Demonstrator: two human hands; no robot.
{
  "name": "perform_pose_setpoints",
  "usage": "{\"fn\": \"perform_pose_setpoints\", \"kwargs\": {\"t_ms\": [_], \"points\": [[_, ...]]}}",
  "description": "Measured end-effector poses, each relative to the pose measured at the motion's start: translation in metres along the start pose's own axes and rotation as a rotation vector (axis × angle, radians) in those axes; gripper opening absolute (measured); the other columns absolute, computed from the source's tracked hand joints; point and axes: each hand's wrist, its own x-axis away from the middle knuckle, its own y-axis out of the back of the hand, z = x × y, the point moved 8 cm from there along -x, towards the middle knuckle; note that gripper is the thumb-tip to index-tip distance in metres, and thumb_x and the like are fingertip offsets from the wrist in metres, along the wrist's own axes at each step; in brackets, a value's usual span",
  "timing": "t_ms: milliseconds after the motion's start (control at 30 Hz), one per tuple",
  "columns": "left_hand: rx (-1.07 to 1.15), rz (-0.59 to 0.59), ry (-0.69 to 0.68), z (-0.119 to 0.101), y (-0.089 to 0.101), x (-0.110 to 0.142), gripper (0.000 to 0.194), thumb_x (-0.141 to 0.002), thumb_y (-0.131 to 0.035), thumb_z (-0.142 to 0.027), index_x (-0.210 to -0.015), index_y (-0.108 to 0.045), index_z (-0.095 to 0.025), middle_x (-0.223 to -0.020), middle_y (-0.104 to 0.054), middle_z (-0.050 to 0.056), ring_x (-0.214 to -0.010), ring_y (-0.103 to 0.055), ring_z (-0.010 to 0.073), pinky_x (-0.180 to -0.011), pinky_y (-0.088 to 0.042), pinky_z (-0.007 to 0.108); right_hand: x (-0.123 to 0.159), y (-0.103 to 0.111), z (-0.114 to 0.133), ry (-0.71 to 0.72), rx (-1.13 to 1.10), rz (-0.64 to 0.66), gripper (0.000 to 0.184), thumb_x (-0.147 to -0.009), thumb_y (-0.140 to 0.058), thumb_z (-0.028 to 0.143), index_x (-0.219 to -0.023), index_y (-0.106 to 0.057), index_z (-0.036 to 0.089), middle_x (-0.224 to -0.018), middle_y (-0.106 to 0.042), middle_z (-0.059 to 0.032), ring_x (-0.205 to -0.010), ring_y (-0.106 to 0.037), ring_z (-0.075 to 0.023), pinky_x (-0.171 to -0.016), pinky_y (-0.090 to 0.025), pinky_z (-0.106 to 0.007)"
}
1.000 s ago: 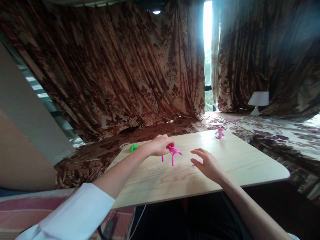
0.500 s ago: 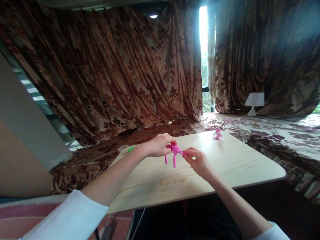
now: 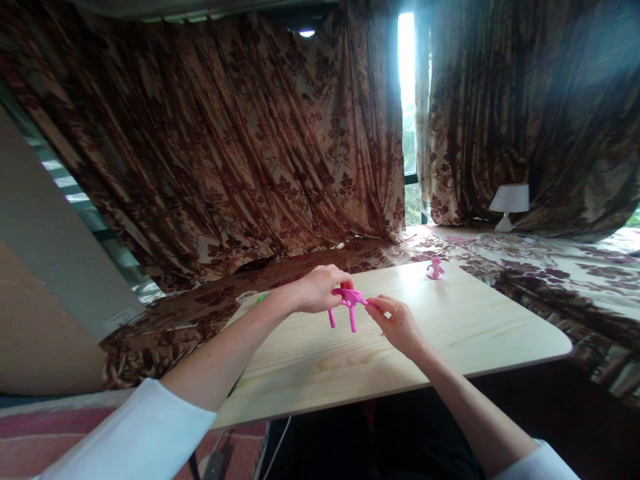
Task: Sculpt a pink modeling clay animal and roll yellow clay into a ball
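Note:
My left hand (image 3: 317,289) is closed on a small pink toy figure (image 3: 347,304) with thin hanging legs, held a little above the light wooden table (image 3: 450,333). My right hand (image 3: 395,321) pinches one outstretched limb of the same figure from the right. A second pink toy figure (image 3: 435,269) stands near the table's far edge. A green toy (image 3: 260,298) peeks out behind my left forearm at the table's far left.
Brown floral curtains (image 3: 250,153) hang behind the table, with a bright window gap (image 3: 406,100). Patterned fabric covers the surface beyond the table, where a white lamp (image 3: 509,203) stands at the right. A cable (image 3: 275,440) hangs under the table's front edge.
My right hand rose from the table and took hold of the pink figure's limb. My left hand has kept hold of the figure, lifting it slightly.

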Motion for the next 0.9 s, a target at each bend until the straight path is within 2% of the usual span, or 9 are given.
{"fn": "perform_pose_setpoints", "kwargs": {"t_ms": [100,200,267,333,433,533,633,767,900], "points": [[-0.020,0.000,0.000,0.000,0.000,0.000,0.017,-0.077,-0.056,-0.025,-0.090,-0.067,-0.024,-0.089,-0.065,0.002,-0.088,-0.055,0.0177,-0.081,-0.039,0.026,0.001,-0.001,-0.003,0.000,0.001,0.027,0.023,-0.087,-0.048,0.034,-0.091,-0.068,0.021,-0.075,-0.063,-0.0021,-0.069,-0.058,-0.0159,-0.066,-0.048,-0.028],[-0.048,-0.002,0.003,0.002,-0.001,-0.001,0.015,-0.077,-0.056,-0.026,-0.088,-0.066,-0.024,-0.085,-0.065,0.002,-0.087,-0.055,0.0179,-0.082,-0.037,0.028,0.004,0.002,-0.008,-0.020,-0.001,0.012,0.029,-0.086,-0.052,0.036,-0.109,-0.060,0.021,-0.096,-0.065,-0.0057,-0.087,-0.060,-0.0197,-0.079,-0.047,-0.034],[-0.065,-0.002,0.007,0.004,-0.002,-0.001,0.014,-0.076,-0.056,-0.027,-0.086,-0.066,-0.024,-0.083,-0.065,0.002,-0.086,-0.055,0.0181,-0.083,-0.036,0.028,0.006,0.003,-0.007,-0.041,-0.003,0.001,0.030,-0.088,-0.046,0.036,-0.111,-0.058,0.020,-0.102,-0.064,-0.0076,-0.091,-0.059,-0.0200,-0.080,-0.047,-0.035],[-0.080,0.003,0.010,0.007,-0.005,-0.002,0.015,-0.075,-0.056,-0.026,-0.086,-0.066,-0.024,-0.082,-0.065,0.001,-0.085,-0.055,0.0181,-0.082,-0.036,0.028,0.007,-0.001,-0.003,-0.054,-0.004,0.017,0.028,-0.090,-0.043,0.037,-0.102,-0.062,0.020,-0.097,-0.065,-0.0070,-0.087,-0.060,-0.0186,-0.076,-0.048,-0.032],[-0.100,0.022,0.014,0.012,-0.013,-0.004,0.016,-0.074,-0.056,-0.024,-0.087,-0.065,-0.025,-0.081,-0.065,0.001,-0.082,-0.056,0.0177,-0.080,-0.036,0.028,0.008,-0.012,0.003,-0.063,0.006,0.062,0.024,-0.086,-0.051,0.039,-0.089,-0.065,0.021,-0.087,-0.066,-0.0041,-0.079,-0.062,-0.0171,-0.070,-0.048,-0.029],[-0.127,0.050,0.026,0.018,-0.024,-0.005,0.015,-0.074,-0.056,-0.023,-0.085,-0.065,-0.025,-0.078,-0.065,0.001,-0.079,-0.056,0.0179,-0.078,-0.036,0.029,0.010,-0.017,-0.004,-0.092,0.037,0.074,0.023,-0.084,-0.054,0.039,-0.089,-0.067,0.020,-0.082,-0.066,-0.0037,-0.072,-0.062,-0.0172,-0.066,-0.048,-0.029],[-0.157,0.079,0.043,0.024,-0.038,-0.005,0.012,-0.073,-0.056,-0.020,-0.079,-0.066,-0.023,-0.077,-0.066,0.003,-0.081,-0.056,0.0193,-0.078,-0.035,0.030,0.015,-0.006,-0.024,-0.135,0.075,0.043,0.027,-0.086,-0.049,0.039,-0.093,-0.066,0.020,-0.084,-0.067,-0.0052,-0.070,-0.062,-0.0178,-0.066,-0.048,-0.031],[-0.170,0.103,0.062,0.033,-0.054,-0.006,0.014,-0.072,-0.055,-0.016,-0.077,-0.066,-0.023,-0.078,-0.068,0.004,-0.084,-0.056,0.0207,-0.079,-0.033,0.032,0.025,0.018,-0.052,-0.171,0.114,-0.019,0.028,-0.087,-0.045,0.036,-0.087,-0.067,0.019,-0.086,-0.067,-0.0062,-0.076,-0.062,-0.0195,-0.071,-0.047,-0.032],[-0.154,0.109,0.068,0.039,-0.062,-0.008,0.014,-0.071,-0.055,-0.017,-0.077,-0.066,-0.023,-0.080,-0.069,0.004,-0.086,-0.057,0.0216,-0.080,-0.033,0.033,0.032,0.027,-0.066,-0.190,0.129,-0.067,0.027,-0.086,-0.045,0.034,-0.088,-0.067,0.019,-0.088,-0.068,-0.0065,-0.080,-0.062,-0.0202,-0.073,-0.046,-0.031]]}}
